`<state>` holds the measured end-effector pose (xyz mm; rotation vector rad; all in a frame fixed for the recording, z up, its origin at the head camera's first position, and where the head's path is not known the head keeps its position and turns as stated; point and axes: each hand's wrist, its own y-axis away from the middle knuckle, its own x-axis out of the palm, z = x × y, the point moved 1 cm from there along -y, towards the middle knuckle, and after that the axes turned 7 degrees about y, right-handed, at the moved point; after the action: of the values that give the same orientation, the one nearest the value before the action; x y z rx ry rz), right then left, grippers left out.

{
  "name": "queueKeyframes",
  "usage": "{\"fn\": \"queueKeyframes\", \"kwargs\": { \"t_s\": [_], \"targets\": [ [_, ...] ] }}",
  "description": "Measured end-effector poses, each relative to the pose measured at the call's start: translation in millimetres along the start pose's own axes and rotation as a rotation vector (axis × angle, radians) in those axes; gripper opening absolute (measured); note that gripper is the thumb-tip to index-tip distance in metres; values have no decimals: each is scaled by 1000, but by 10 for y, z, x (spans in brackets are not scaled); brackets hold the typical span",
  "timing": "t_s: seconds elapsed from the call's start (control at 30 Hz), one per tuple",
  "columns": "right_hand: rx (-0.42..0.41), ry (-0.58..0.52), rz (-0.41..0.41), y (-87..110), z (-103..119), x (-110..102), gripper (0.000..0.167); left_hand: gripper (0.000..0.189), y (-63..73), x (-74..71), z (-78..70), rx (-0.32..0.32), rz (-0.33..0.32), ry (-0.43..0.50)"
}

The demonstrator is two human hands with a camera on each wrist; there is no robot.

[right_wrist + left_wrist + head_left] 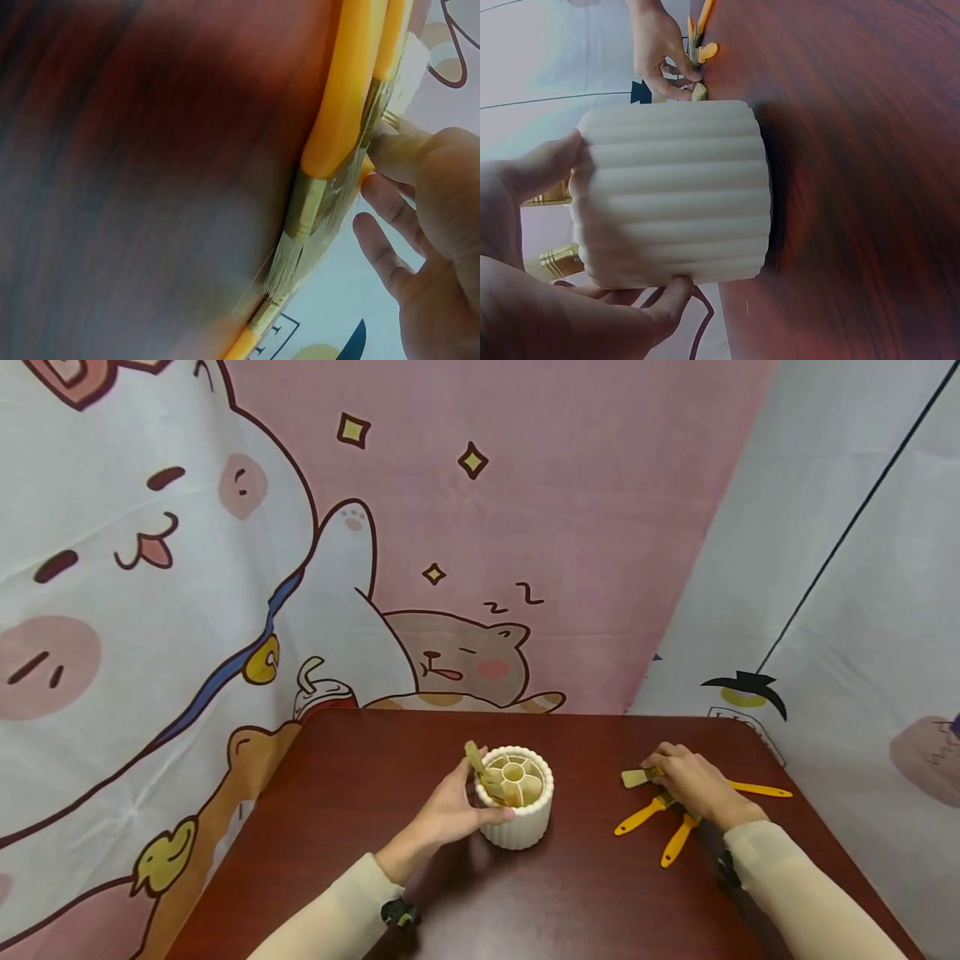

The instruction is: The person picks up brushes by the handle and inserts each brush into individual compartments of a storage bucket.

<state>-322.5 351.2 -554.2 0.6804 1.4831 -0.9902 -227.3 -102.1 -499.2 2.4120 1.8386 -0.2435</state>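
My left hand (452,808) grips a cream-white, ribbed round holder (517,827) standing on the table, thumb on the near side and fingers behind. Its top has a beaded rim and petal-shaped compartments around a central ring. Brush bristles (474,758) stick up at its left side; in the left wrist view, two brass-coloured ferrules (562,261) show beyond the rim. On the right, my right hand (696,785) pinches a flat paintbrush (636,777) near its ferrule with thumb and forefinger. Around it lie more brushes with yellow handles (677,845), their heads partly under the hand.
The dark red-brown table (360,802) ends at a back edge against a hanging cloth (585,527) printed with cartoon animals. A strip of table lies between the holder and the brushes. A small dark device (400,912) sits at the left wrist.
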Motion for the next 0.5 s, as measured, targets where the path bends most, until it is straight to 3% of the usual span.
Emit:
{"fn": "queueKeyframes", "kwargs": {
  "t_s": [0.23, 0.5],
  "targets": [
    [14, 4, -23, 22, 53, -27, 24, 116, -21, -31, 18, -19, 53, 28],
    [7, 18, -54, 24, 79, -52, 26, 116, -13, -39, 8, -14, 53, 70]
  ]
}}
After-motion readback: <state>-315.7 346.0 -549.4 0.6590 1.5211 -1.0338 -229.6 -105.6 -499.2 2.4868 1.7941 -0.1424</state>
